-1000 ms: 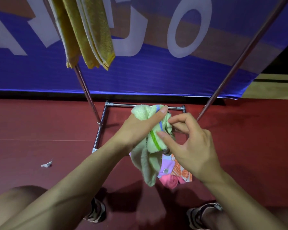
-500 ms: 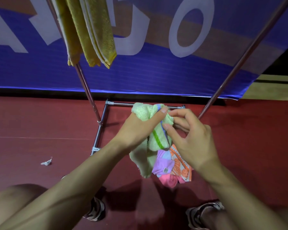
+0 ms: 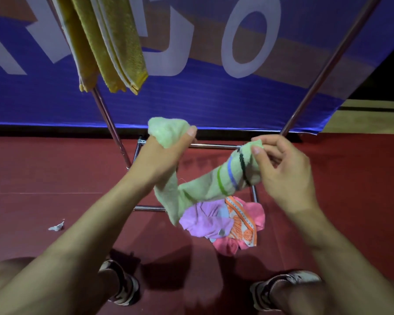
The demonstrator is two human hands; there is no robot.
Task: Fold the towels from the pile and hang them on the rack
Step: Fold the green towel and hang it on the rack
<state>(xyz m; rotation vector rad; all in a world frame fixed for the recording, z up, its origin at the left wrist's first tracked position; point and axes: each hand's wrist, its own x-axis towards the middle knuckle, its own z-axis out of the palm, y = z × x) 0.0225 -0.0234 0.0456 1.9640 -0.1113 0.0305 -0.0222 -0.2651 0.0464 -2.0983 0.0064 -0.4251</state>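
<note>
A light green towel (image 3: 198, 185) with green, blue and dark stripes hangs stretched between my two hands above the floor. My left hand (image 3: 159, 160) grips one bunched end, thumb on top. My right hand (image 3: 282, 171) pinches the striped end between thumb and fingers. Below them a pile of towels (image 3: 223, 221) in lilac, pink and orange print lies on the red floor. A folded yellow towel (image 3: 114, 42) hangs from the metal rack (image 3: 109, 123) at the upper left.
The rack's slanted poles rise at left and right (image 3: 316, 76), and its base bars frame the floor around the pile. A blue banner (image 3: 214, 98) stands behind. A small paper scrap (image 3: 57, 226) lies at left. My two shoes (image 3: 282, 289) are at the bottom.
My hands have moved apart, the right one going right with the striped end, so the bunched green towel is now drawn out between them. The pile beneath is more exposed.
</note>
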